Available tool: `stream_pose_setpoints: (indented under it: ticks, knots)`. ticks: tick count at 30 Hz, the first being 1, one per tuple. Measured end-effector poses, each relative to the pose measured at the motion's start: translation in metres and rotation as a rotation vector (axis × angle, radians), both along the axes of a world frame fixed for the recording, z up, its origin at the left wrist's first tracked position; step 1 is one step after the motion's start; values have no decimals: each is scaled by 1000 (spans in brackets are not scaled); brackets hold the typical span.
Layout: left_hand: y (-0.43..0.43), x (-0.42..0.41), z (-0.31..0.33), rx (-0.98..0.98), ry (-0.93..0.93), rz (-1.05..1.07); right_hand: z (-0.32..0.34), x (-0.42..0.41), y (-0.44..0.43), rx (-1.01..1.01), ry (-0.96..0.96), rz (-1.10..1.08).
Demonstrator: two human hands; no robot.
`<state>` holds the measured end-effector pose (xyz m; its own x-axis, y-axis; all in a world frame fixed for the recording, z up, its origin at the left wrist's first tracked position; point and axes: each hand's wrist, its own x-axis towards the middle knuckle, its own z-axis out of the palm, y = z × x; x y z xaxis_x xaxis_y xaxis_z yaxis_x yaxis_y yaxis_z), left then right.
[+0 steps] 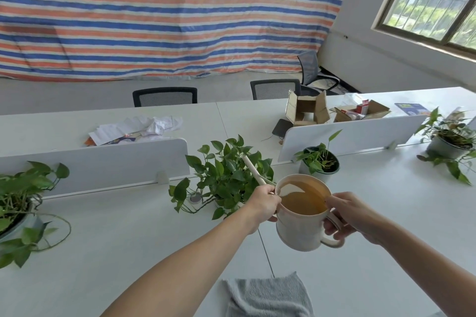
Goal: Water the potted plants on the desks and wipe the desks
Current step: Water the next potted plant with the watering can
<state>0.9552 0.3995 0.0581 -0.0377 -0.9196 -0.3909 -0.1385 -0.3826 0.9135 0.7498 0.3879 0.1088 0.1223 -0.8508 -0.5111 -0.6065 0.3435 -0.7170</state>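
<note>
Worktop (128, 226): white, with low dividers.
Near edge: grey cloth (268, 296).
Plants: 4 pots: far left (18, 203), centre (226, 177), right of centre (319, 162), far right (450, 144).
Far side: papers (139, 128), 2 open cardboard boxes (307, 109).

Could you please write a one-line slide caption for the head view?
Both hands, left hand and right hand, hold a watering can over a pothos; cloth waits nearby.

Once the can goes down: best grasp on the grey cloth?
Pinch the grey cloth at its far right corner, coming from above. It lies flat and rumpled on the desk near the front edge, that corner sticking out free; nothing rests on it. Both hands are now on the watering can.
</note>
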Motion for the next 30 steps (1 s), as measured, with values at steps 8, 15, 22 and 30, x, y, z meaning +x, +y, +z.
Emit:
stream_pose_setpoints:
  ticks: [8,15,22,30]
  knots:
    - [-5,-5,7,-15,-2,-11,4,-4,-3,-11,9,-24]
    - [-5,-3,6,-16,13,-6,4,-3,-4,-14,3,-31]
    - [-1,-3,1,8,26,0,-2,-3,1,2,1,-20]
    - [-4,-6,3,18,20,11,-1,-6,-2,-3,-7,-16]
